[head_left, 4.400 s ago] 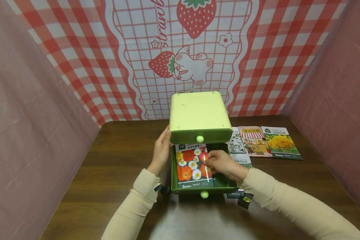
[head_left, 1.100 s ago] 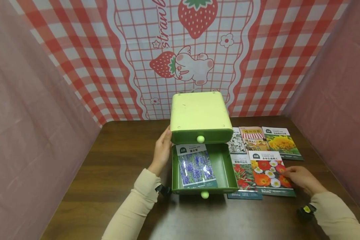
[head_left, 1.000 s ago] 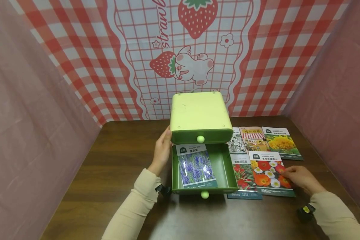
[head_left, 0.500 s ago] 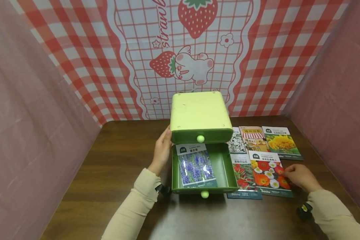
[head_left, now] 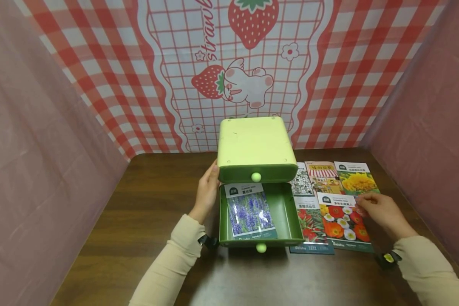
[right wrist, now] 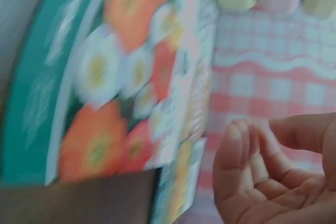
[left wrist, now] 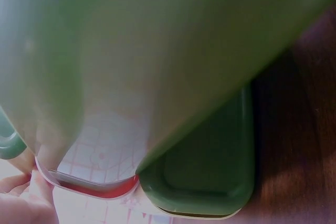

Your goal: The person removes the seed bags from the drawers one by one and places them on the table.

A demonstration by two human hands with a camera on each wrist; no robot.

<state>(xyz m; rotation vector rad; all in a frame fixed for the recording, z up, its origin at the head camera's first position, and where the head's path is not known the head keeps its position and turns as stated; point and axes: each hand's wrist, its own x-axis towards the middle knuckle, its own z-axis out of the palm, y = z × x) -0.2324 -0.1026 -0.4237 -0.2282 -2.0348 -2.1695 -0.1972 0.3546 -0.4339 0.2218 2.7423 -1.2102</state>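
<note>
My left hand (head_left: 205, 193) grips the left side of a pale green two-drawer box (head_left: 256, 140), thumb at its front edge. Its lower drawer (head_left: 284, 212) is pulled out, and a seed packet with purple flowers (head_left: 250, 212) lies inside. On the right, my right hand (head_left: 382, 212) hovers at the right edge of a poppy seed packet (head_left: 344, 221). In the right wrist view its loosely curved fingers (right wrist: 236, 156) and thumb hold nothing, apart from the packet. The upper drawer (head_left: 237, 174) stays closed.
A red-flower seed packet (head_left: 310, 221) lies partly under the poppy packet. Behind them lie a white-flower packet (head_left: 301, 180), a packet with a striped awning (head_left: 325, 176) and a yellow-flower packet (head_left: 357, 180). A checked cloth (head_left: 329, 106) hangs at the table's back edge.
My right hand took the poppy packet from the lower drawer, laid it on the table at right, shifted it slightly left, then let go and moved up. The purple-flower packet came into view. Left hand unchanged.
</note>
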